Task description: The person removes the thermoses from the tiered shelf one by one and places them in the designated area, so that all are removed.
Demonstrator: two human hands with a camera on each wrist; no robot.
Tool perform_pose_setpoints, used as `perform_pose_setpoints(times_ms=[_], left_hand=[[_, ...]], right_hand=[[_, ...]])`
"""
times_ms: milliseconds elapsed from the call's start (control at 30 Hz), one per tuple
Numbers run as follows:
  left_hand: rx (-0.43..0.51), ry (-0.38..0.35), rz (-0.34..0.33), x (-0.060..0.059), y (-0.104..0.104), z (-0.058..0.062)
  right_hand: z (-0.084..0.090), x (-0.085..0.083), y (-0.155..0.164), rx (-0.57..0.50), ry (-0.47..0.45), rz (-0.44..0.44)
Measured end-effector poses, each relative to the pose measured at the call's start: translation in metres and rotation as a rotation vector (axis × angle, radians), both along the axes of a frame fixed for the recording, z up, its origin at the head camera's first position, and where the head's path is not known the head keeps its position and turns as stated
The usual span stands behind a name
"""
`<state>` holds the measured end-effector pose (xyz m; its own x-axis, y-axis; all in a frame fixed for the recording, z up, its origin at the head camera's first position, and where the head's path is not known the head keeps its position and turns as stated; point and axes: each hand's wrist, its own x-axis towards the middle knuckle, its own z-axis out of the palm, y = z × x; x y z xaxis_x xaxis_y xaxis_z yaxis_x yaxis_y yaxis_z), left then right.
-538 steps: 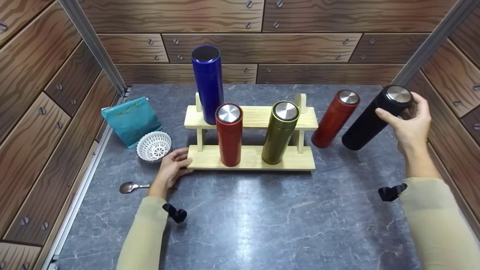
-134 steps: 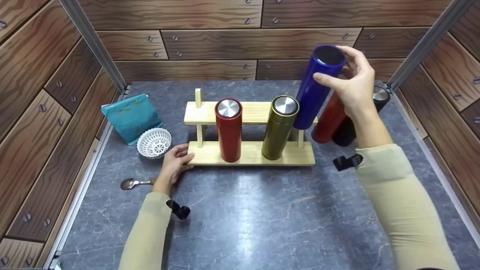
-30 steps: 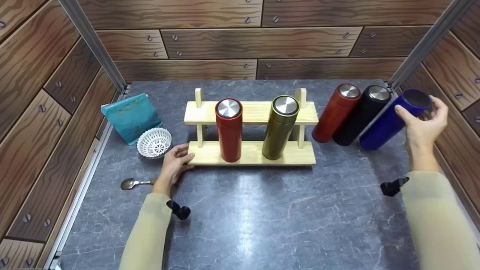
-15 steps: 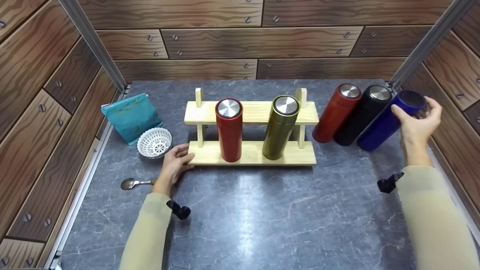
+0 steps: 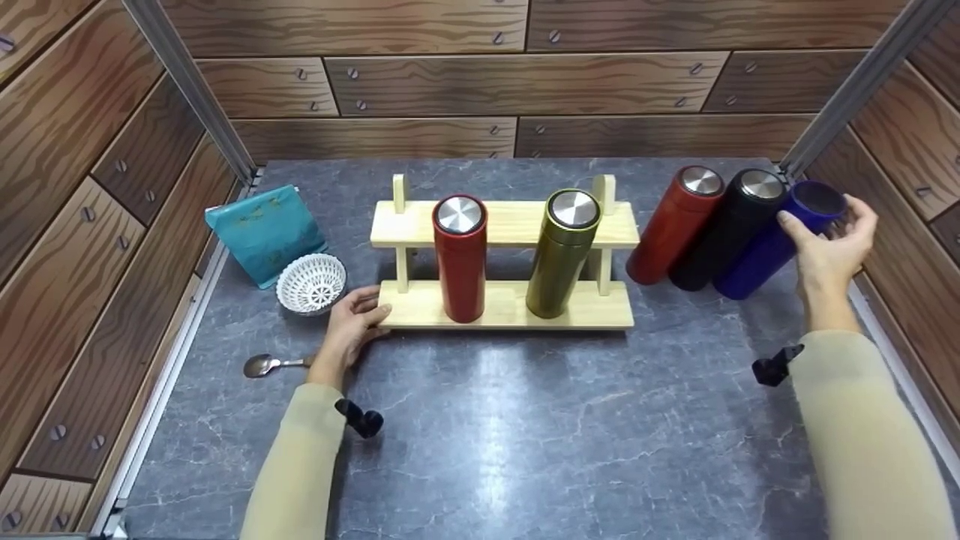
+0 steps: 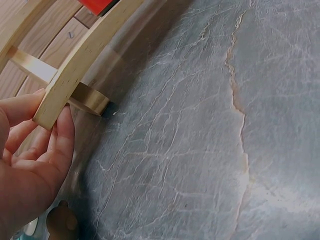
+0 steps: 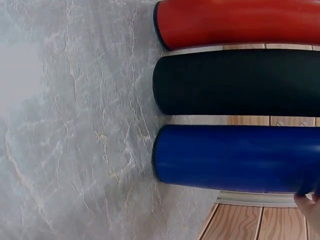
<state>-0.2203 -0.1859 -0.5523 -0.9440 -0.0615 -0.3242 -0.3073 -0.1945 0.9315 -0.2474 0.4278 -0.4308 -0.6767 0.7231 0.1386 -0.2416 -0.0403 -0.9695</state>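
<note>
My right hand (image 5: pixel 836 244) holds a blue thermos flask (image 5: pixel 765 255) near its top, thumb on one side and fingers round the other. The flask stands upright on the table, beside a black flask (image 7: pixel 235 82) and a red flask (image 7: pixel 235 20); narrow gaps part the three in the right wrist view. With my left hand (image 5: pixel 349 330) I pinch the left end of a two-tier wooden rack (image 5: pixel 506 301), thumb above the lower board and fingers beneath. That lower board bears another red flask (image 5: pixel 461 270) and a gold-green flask (image 5: pixel 559 262).
To the left are a teal pouch (image 5: pixel 268 236) and a white openwork bowl (image 5: pixel 311 283). A spoon (image 5: pixel 262 365) lies by my left wrist, its handle end hidden. Wood-patterned walls (image 5: pixel 420 86) enclose the grey table (image 5: pixel 585 427) at the back and sides.
Since the first frame, the black flask has been placed by the red one, and the blue flask has gone from the upper shelf to this row. Lately it has shifted slightly left, towards the black flask.
</note>
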Motion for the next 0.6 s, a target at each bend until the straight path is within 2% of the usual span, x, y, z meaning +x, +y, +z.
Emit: perform_pose_setpoints(times_ms=[333, 600], left_hand=[[0.014, 0.018, -0.008, 0.0003, 0.0008, 0.0001], [0.010, 0.021, -0.002, 0.0010, 0.0005, 0.0003]], right_hand=[[-0.0029, 0.0016, 0.0071, 0.046, -0.001, 0.028], [-0.0060, 0.0072, 0.0092, 0.029, 0.013, 0.036]])
